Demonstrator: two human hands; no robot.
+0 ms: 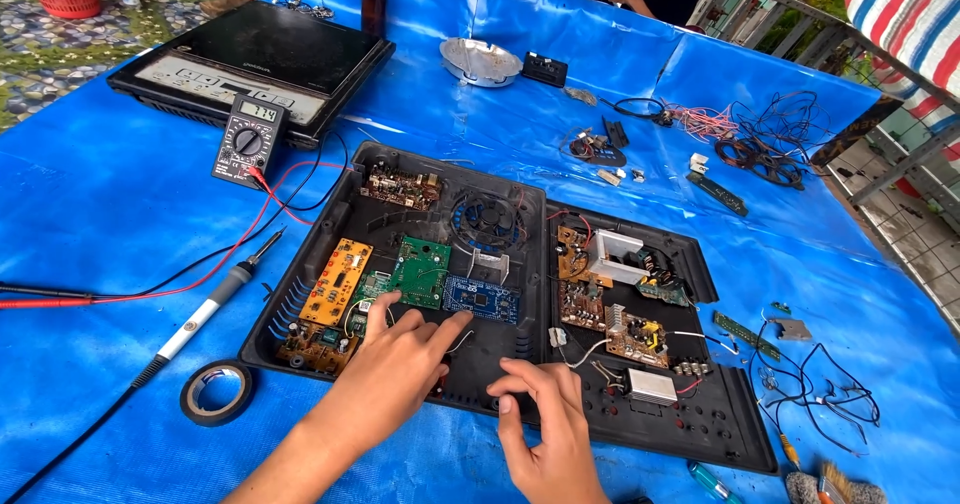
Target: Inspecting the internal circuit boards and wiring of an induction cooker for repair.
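Both hands rest open-fingered, grasping nothing — left hand (395,364) touching the blue circuit board (482,299), right hand (548,419) on the black tray (700,429).

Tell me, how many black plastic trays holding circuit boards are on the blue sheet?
2, side by side. The left tray holds the orange, green and blue boards; the right tray holds brown boards and a metal box. Others may lie out of view.

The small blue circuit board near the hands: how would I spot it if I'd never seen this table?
Find the big black plastic tray lying on the blue tarp. In its left half, boards sit in a row: orange, green, then the blue circuit board, just beyond the left hand fingertips. It is the only dark blue one, flat and rectangular.
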